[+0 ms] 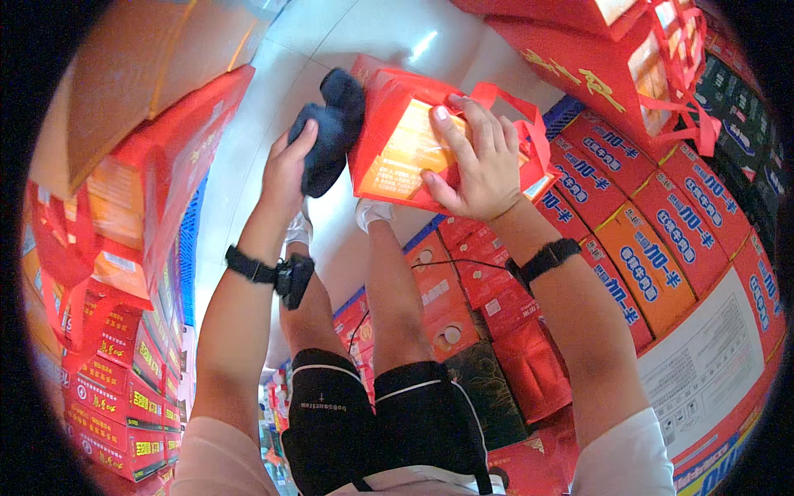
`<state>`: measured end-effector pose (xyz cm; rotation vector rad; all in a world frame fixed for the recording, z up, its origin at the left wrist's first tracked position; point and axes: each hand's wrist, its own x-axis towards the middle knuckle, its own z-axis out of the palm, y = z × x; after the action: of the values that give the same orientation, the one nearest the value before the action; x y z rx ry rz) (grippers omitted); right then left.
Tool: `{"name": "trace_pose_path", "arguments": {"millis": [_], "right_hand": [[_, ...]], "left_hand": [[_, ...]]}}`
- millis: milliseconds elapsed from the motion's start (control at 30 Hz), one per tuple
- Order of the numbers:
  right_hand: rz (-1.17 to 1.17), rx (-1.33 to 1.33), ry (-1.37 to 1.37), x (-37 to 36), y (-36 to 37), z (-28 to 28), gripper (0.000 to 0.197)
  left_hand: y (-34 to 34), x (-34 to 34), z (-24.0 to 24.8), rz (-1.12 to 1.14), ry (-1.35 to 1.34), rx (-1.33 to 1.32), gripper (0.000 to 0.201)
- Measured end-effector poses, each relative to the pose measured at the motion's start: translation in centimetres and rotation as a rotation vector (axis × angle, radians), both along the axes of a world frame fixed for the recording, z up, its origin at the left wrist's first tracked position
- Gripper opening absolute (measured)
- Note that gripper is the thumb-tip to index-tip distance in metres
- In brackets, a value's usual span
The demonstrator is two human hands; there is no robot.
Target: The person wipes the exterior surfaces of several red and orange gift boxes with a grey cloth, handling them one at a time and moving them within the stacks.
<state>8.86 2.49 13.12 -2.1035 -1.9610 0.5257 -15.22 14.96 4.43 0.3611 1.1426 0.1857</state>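
My left hand (289,161) is closed round a crumpled dark cloth (324,149), with its thumb on top. The cloth's right edge meets the left side of a red gift bag (380,91). An orange-and-yellow printed package (405,161) shows at the bag's top. My right hand (481,157) lies across that package with its fingers spread and its thumb apart. Red ribbon handles (533,128) stick out beyond the right hand. Whether the bag rests on anything underneath is hidden.
Stacked red and orange cartons (645,256) stand at the right, with more red gift bags (595,66) above. On the left are another red bag (165,165), a brown carton (157,58) and red boxes (124,397). Pale tiled floor (306,41) runs between.
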Motion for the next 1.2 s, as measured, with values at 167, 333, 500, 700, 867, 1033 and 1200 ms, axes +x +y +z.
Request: {"name": "trace_pose_path", "arguments": {"millis": [167, 333, 500, 700, 867, 1033, 1200], "right_hand": [[-0.057, -0.020, 0.064, 1.1, -0.1, 2.0, 0.069], [-0.487, -0.140, -0.050, 4.1, -2.3, 4.2, 0.105], [-0.802, -0.516, 0.750, 8.1, -3.8, 1.5, 0.049], [-0.651, -0.331, 0.867, 7.0, 1.7, 3.5, 0.020], [-0.291, -0.785, 0.463, 3.3, 1.4, 9.2, 0.018], [-0.060, -0.706, 0.326, -3.3, -1.5, 14.3, 0.031], [-0.033, -0.799, 0.078, -9.6, 0.1, 18.0, 0.034]], "left_hand": [[2.6, -5.0, 5.0, -0.393, 0.169, 0.205, 0.032], [-0.3, -11.5, 8.8, -0.661, 0.465, 0.470, 0.033], [-5.5, -12.7, 10.9, -0.824, 0.380, 0.433, 0.039], [-7.6, -10.9, 17.3, -0.926, 0.254, 0.539, 0.033], [-7.9, -13.0, 21.5, -0.812, 0.255, 0.575, 0.027], [-8.7, -17.0, 21.2, -0.736, 0.428, 0.584, 0.041], [-12.6, -23.0, 16.3, -0.284, 0.505, 0.277, 0.046]]}}
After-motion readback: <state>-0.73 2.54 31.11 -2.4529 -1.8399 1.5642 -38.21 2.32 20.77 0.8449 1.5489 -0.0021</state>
